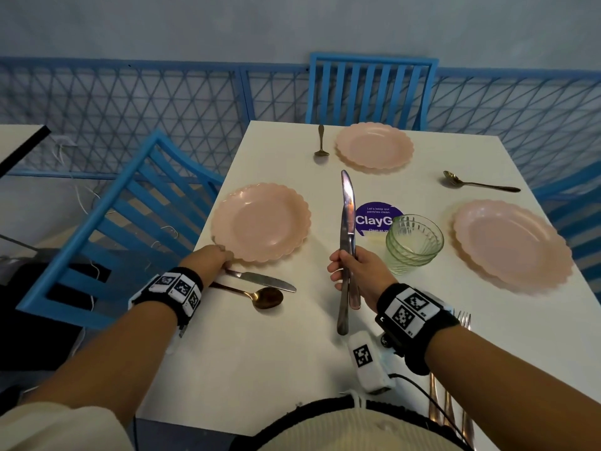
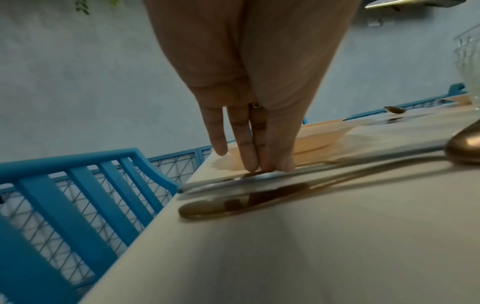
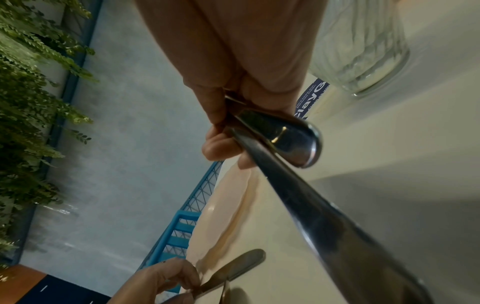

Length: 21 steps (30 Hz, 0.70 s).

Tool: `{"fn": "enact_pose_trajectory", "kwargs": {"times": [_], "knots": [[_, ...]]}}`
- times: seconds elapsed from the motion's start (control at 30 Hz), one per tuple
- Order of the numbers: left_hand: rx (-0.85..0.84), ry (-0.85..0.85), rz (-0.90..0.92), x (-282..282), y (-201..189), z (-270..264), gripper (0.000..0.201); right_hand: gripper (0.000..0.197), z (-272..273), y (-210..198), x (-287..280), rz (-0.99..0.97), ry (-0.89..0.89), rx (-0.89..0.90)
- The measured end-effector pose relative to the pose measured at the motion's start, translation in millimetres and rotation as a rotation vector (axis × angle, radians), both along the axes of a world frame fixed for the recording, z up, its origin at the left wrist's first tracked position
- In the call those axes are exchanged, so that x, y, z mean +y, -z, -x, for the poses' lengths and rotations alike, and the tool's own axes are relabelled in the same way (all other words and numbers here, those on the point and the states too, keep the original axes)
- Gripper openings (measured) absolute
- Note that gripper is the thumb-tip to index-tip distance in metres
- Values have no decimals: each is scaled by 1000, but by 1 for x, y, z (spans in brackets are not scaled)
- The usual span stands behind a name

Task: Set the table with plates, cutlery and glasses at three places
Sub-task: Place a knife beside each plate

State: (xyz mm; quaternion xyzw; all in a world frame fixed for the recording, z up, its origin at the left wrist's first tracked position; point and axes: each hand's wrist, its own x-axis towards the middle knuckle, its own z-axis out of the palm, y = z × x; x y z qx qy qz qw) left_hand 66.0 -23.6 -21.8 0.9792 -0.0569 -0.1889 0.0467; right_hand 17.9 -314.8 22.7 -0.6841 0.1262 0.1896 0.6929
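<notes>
Three pink scalloped plates lie on the white table (image 1: 276,353): a left plate (image 1: 260,222), a far plate (image 1: 374,146) and a right plate (image 1: 510,245). My right hand (image 1: 353,271) grips two table knives (image 1: 346,216) upright over the middle of the table, blades pointing away; their handles (image 3: 298,142) fill the right wrist view. My left hand (image 1: 213,257) pinches the handle of a third knife (image 1: 263,280) lying flat just in front of the left plate, fingertips (image 2: 249,164) on the metal. A golden spoon (image 1: 257,296) lies beside that knife. Stacked green glasses (image 1: 414,242) stand right of my right hand.
One spoon (image 1: 321,143) lies left of the far plate, another (image 1: 478,184) beyond the right plate. Forks (image 1: 455,402) lie at the near right edge under my forearm. A purple sticker (image 1: 374,218) marks the centre. Blue chairs (image 1: 107,232) stand at the left and far sides.
</notes>
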Motion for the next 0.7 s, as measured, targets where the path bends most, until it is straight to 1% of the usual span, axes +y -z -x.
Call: {"fn": "enact_pose_trajectory", "kwargs": {"times": [0.13,0.27,0.37,0.57,0.7], "knots": [[-48,34,-58,-4,8,9,26,29,-2,1,-2,-6,7,2],[-118,11,-76,-4,11,17,24,29,-3,2,-1,-9,4,2],[-147,-6,-67,-6,10,21,25,29,-2,3,0,-10,1,3],[-153,-80,-9,-7,8,24,20,29,1,5,-1,-9,-4,4],[-156,-71,-7,-9,5,26,24,29,1,5,-3,-8,-2,-4]]}}
